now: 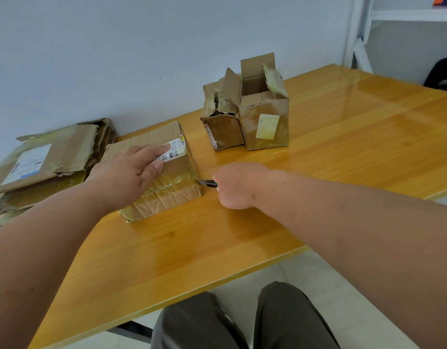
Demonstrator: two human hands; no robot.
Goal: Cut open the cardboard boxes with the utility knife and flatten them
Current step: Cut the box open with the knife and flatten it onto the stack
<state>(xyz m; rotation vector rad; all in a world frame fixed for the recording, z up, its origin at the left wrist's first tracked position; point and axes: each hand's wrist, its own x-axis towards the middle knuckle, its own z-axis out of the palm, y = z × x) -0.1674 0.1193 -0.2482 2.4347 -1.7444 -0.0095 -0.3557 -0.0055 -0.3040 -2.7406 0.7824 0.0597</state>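
Observation:
A taped cardboard box (172,190) with a white barcode label lies on the yellow wooden table (343,152). My left hand (126,172) presses flat on its top, thumb against the near side. My right hand (235,185) grips a utility knife (208,183), and the blade tip touches the box's right edge at the taped seam. Two opened boxes (247,114) with raised flaps stand side by side behind. A stack of flattened cardboard (48,159) lies at the left by the wall.
The white wall runs close behind the boxes. A white metal shelf (368,34) stands at the back right, with a dark bag (441,74) beside it. The table's front edge is near my knees (242,321).

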